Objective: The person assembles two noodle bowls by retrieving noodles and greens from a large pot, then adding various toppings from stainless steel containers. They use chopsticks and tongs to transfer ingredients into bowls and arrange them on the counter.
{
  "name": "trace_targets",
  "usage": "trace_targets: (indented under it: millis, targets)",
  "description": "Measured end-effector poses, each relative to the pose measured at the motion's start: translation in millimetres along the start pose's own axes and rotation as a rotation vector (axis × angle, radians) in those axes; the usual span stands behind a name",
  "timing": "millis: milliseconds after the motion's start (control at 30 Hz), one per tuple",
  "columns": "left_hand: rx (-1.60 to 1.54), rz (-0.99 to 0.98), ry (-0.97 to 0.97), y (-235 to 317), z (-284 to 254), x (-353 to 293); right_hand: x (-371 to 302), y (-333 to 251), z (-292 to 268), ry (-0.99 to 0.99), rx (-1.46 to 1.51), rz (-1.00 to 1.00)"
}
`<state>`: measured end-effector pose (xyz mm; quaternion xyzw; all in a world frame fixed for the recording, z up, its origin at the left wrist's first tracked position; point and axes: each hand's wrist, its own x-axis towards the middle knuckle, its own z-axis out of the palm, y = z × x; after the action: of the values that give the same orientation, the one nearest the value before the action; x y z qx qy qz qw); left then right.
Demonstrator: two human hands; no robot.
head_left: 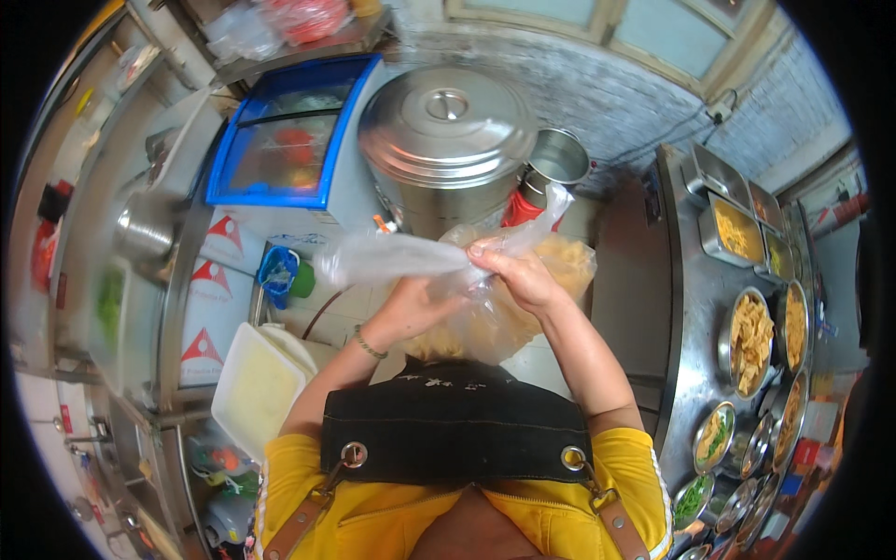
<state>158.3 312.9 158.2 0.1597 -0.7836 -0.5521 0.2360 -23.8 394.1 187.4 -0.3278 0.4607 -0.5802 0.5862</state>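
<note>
A large clear plastic bag (567, 265), filled with pale yellow pieces I cannot make out, hangs in front of my black apron. My right hand (523, 277) pinches its gathered neck, thumb on top. Close beside it, my left hand (420, 306) grips the neck from the left, its fingers partly hidden behind the plastic. One twisted end of the bag stretches out to the left over my left hand, slightly blurred. Another end sticks up beyond my right hand.
A big lidded steel pot (446, 135) stands ahead, between a blue-framed chest freezer (273, 131) and a steel bucket (560, 157). Along the right runs a steel counter (686, 308) with trays and bowls of food. At left are a white tub (257, 383) and a small blue-lined bin (277, 278).
</note>
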Motion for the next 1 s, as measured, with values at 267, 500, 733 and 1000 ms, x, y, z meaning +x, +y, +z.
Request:
trace_targets:
  millis: [267, 500, 733, 1000]
  targets:
    - [-0.356, -0.094, 0.120, -21.5, -109.9, -13.4, 66.5, -48.2, 102.0, -0.371, -1.021, -0.307]
    - [-0.480, -0.087, 0.159, -47.9, -193.3, -47.8, 151.1, -1.1, 176.8, -0.130, -1.599, -0.889]
    - [-0.674, -0.181, 0.499, -6.9, -263.5, -75.0, 211.6, 10.1, 236.6, 0.042, -1.465, -1.165]
    - [-0.451, -0.081, 0.383, -30.5, -319.1, -72.5, 251.8, -27.8, 276.8, -0.412, -1.494, -1.201]
